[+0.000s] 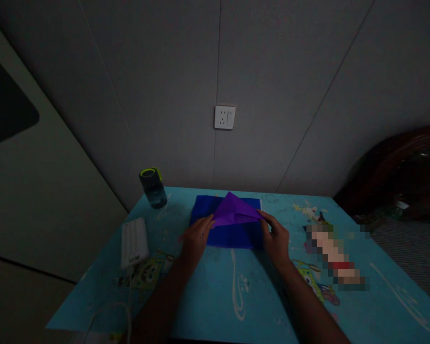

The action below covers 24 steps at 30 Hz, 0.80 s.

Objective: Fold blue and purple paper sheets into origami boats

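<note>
A folded sheet of purple paper (234, 210), peaked at its top and wide along its lower edge, is held up between my two hands. My left hand (196, 236) pinches its left corner. At the opposite corner, my right hand (275, 238) grips the paper between thumb and fingers. Beneath it, a dark blue sheet (232, 238) lies flat on the table (208, 296). Part of the blue sheet is hidden behind the purple paper and my hands.
A dark water bottle (154, 188) with a yellow-green rim stands at the table's back left. Nearer on the left lies a white power bank (134, 242) with a white cable (130, 291). A blurred-out object (335, 258) is on the right. Behind the table rises a grey wall (165, 95).
</note>
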Each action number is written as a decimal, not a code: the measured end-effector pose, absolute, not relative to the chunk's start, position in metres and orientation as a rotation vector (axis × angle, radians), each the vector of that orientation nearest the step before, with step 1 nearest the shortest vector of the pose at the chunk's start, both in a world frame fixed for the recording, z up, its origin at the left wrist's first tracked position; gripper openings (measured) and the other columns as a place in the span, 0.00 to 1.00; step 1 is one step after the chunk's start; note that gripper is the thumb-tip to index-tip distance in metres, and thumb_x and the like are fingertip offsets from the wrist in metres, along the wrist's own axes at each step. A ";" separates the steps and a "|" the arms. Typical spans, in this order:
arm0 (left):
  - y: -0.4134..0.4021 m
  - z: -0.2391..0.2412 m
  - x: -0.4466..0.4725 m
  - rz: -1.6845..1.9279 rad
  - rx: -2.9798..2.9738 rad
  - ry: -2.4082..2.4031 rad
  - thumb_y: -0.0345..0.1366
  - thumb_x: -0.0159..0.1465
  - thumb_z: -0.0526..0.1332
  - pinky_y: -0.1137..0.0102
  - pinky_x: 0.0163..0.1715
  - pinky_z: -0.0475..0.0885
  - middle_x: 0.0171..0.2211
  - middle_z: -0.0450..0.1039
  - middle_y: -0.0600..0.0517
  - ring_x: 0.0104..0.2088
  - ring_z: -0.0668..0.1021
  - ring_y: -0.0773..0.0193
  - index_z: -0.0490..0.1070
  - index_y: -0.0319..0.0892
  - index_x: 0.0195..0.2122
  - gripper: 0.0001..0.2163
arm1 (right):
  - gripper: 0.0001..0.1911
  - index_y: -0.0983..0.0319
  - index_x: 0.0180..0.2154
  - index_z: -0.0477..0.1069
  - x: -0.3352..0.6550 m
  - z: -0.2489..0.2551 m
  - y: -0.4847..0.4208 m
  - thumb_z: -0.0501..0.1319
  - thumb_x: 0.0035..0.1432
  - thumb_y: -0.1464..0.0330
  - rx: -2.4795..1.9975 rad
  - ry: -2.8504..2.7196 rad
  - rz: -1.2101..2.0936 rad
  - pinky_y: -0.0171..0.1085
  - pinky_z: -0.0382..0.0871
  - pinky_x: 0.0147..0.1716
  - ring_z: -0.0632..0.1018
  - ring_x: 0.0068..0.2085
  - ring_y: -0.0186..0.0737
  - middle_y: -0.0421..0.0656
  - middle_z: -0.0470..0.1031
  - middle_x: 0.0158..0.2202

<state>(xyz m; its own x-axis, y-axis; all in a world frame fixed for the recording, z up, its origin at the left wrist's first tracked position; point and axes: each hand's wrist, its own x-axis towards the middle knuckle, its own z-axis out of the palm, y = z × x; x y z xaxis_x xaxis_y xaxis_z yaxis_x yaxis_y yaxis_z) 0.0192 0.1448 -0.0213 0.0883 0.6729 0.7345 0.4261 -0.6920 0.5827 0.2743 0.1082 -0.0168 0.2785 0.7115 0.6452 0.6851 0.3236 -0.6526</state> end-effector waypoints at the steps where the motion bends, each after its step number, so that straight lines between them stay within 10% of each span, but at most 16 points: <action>1: 0.144 -0.022 0.021 1.638 2.136 1.119 0.36 0.67 0.58 0.69 0.39 0.79 0.40 0.82 0.45 0.36 0.84 0.60 0.78 0.41 0.47 0.12 | 0.15 0.60 0.49 0.76 0.273 -0.017 0.107 0.56 0.65 0.66 -1.363 -1.445 -0.029 0.47 0.75 0.46 0.81 0.46 0.47 0.48 0.81 0.46; 24: 0.110 -0.006 0.069 1.279 0.898 0.619 0.47 0.60 0.66 0.61 0.54 0.71 0.52 0.75 0.42 0.55 0.75 0.52 0.76 0.41 0.49 0.19 | 0.32 0.56 0.66 0.56 0.213 -0.019 0.094 0.54 0.62 0.76 -0.986 -1.955 -0.083 0.57 0.65 0.58 0.65 0.64 0.49 0.49 0.66 0.63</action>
<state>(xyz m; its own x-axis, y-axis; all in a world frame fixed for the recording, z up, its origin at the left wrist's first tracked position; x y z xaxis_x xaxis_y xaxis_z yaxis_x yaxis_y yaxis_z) 0.0693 0.1096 -0.0060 0.2067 0.9747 0.0856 -0.5381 0.0402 0.8420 0.2134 0.0937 -0.0189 -0.2613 0.6041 0.7528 0.6661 0.6773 -0.3124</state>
